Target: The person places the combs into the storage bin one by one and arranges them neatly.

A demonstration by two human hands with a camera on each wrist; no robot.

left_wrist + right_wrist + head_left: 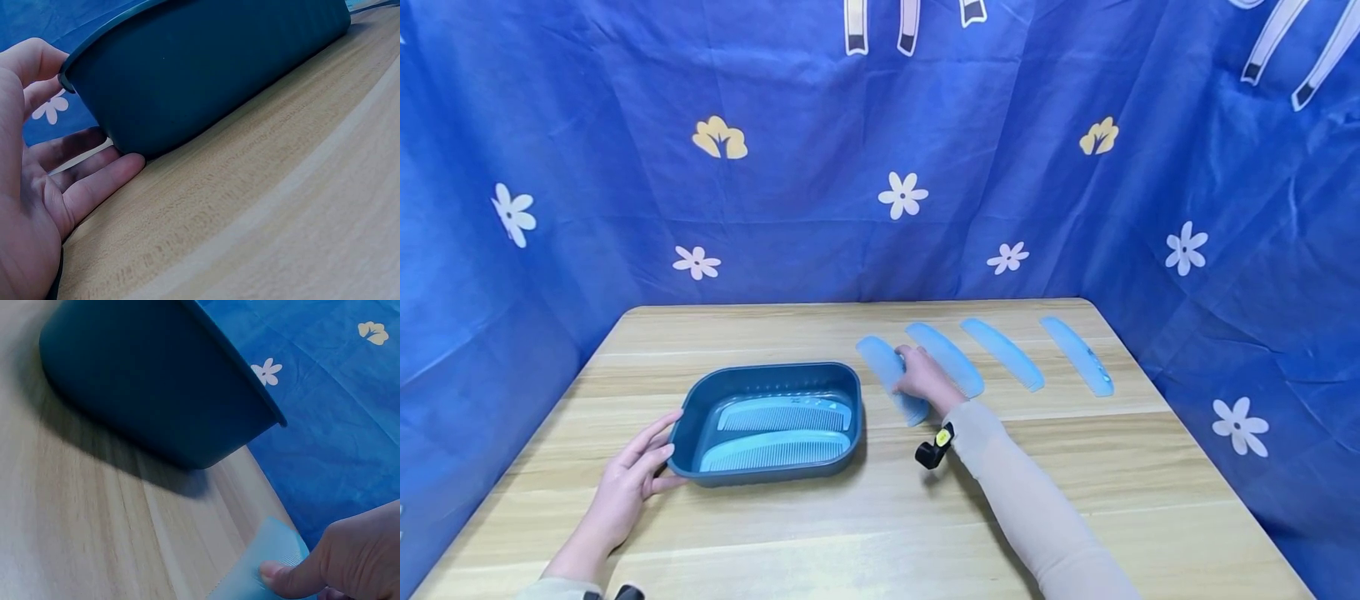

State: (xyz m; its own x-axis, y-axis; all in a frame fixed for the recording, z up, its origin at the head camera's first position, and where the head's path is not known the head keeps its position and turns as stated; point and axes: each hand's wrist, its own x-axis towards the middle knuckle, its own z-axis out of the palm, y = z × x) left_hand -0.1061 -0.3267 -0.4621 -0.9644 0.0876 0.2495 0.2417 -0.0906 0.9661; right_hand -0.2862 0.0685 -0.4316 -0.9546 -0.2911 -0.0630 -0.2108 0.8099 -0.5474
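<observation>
blue cloth (805,208) hangs behind the table (880,533) and along both sides, creased, printed with white flowers (903,196), yellow trees (711,133) and, at the top, pale legs (856,21) with dark feet. the table has wood grain, rounded far corners and a soft shine.

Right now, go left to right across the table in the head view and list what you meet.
Left hand → tub → held comb → second comb → third comb → last comb.
</observation>
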